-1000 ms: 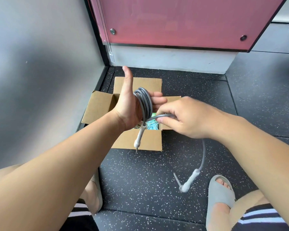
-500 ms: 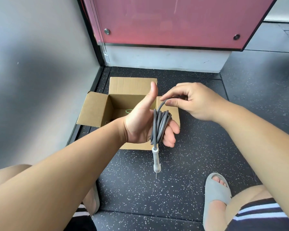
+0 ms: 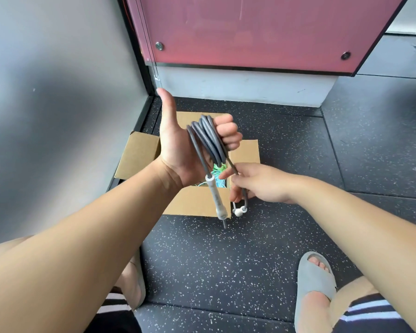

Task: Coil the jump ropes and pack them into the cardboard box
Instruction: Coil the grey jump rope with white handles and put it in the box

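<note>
Head: left hand [image 3: 178, 152], right hand [image 3: 262, 186] hold one rope [image 3: 208, 139].

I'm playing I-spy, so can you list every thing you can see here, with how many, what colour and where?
grey jump rope: one, grey, coiled round the left hand
rope handles: two, pale grey, hanging below the coil
cardboard box: one, brown, open on the floor
ropes in the box: count unclear, green and blue, inside
floor: one, black speckled, underneath everything
panel: one, pink, behind the box
slippers: two, grey, on the feet
left hand: one, holds the coil, thumb up
right hand: one, pinches the rope's tail
</note>
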